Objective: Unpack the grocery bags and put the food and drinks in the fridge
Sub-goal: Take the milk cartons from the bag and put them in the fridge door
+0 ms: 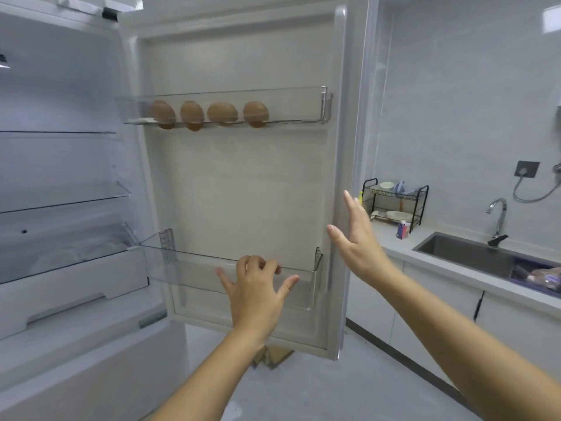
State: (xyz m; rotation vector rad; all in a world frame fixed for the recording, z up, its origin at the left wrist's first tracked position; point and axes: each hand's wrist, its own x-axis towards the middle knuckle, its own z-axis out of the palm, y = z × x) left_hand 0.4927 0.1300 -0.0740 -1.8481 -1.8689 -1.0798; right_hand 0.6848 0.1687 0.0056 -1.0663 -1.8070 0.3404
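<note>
4 eggs (222, 113) sit in a row in the upper door shelf (303, 106) of the open fridge door (243, 183), toward the shelf's hinge end. The left hand (255, 287) is at the front rim of the lower door bin (188, 268), its 3 middle fingers curled over the rim, thumb and little finger spread wide. The right hand (356, 238) lies flat against the door's outer edge, fingers straight and pressed together, thumb apart.

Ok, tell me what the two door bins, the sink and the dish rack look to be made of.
The upper door bin and lower door bin: most likely clear, glossy plastic, since the eggs and door liner show through them. The sink: brushed stainless steel, by its dull grey sheen. The dish rack: probably thin metal wire, coated matte black.
</note>
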